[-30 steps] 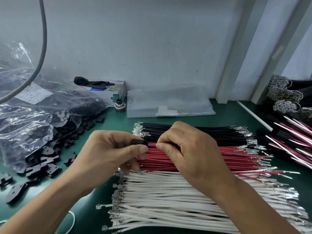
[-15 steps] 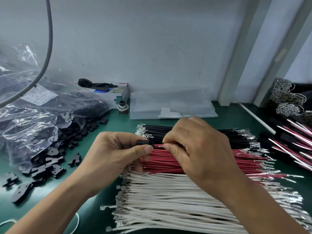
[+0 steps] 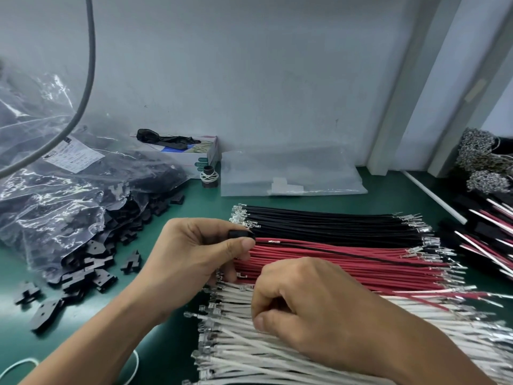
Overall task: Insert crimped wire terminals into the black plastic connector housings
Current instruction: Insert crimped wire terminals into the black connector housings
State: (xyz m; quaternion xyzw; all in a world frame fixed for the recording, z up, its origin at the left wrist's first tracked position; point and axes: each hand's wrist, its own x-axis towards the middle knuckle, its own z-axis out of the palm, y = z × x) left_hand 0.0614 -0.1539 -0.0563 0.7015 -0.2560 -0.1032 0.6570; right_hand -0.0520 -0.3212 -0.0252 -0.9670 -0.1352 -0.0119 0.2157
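My left hand (image 3: 200,254) pinches a small black connector housing (image 3: 241,235) between thumb and forefinger, above the wire piles. A black wire and a red wire (image 3: 319,247) trail from the housing to the right. My right hand (image 3: 313,309) is lower, over the white wires (image 3: 249,354), its fingers curled down into the pile; whether it pinches a wire is hidden. On the green mat lie three rows of crimped wires: black wires (image 3: 333,222) at the back, red wires (image 3: 347,265) in the middle, white ones at the front.
A clear plastic bag (image 3: 63,195) spills loose black housings (image 3: 91,276) at left. A small box (image 3: 191,154) and a flat clear bag (image 3: 288,176) lie by the wall. Finished harnesses (image 3: 488,226) are stacked at right. A grey cable (image 3: 86,79) hangs top left.
My right hand has let go at the housing and dropped down to the white wire pile. My left hand still holds the housing, with wires now trailing from it.
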